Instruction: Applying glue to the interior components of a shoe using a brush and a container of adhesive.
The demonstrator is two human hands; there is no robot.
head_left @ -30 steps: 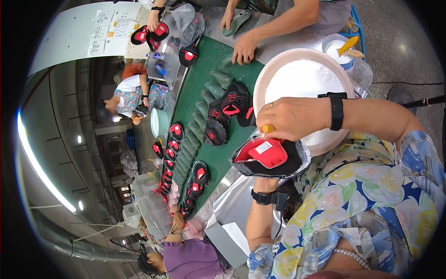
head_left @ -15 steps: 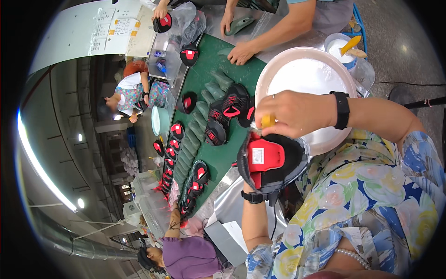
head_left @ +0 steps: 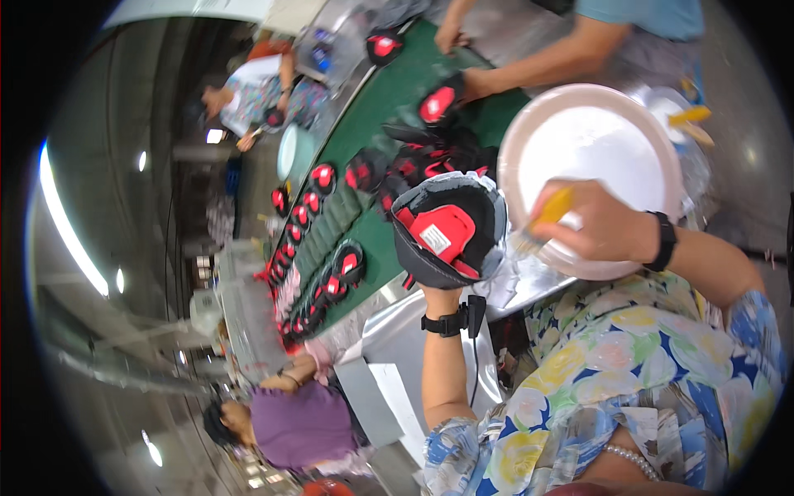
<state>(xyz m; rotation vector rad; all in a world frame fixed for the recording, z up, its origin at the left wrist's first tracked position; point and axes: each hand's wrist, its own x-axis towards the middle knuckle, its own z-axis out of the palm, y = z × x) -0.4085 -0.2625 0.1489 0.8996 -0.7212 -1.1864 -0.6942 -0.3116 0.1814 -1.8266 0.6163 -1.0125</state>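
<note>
My left hand [head_left: 442,299] holds up a black shoe upper [head_left: 415,253] from beneath, and most of its fingers are hidden behind it. The upper's open underside faces me, with a red lining, a white label inside and a pale wet-looking edge. Closed round the yellow handle of a brush [head_left: 552,207], my right hand [head_left: 594,220] is slightly blurred. The brush's bristles are beside the right edge of the upper; whether they touch it I cannot tell. Just beyond my right hand stands a pale pink basin [head_left: 511,153] of white liquid.
A green conveyor belt [head_left: 382,258] carries several black-and-red uppers and green shoe lasts. A co-worker's arm [head_left: 542,69] reaches over its far end. A small tub [head_left: 668,103] with a yellow-handled brush stands past the basin. Another person in purple [head_left: 302,426] works at lower left.
The brush has swung from the upper's top edge to its right side, with my right hand moving right and down. The upper has shifted left and tilted. The whole view has turned.
</note>
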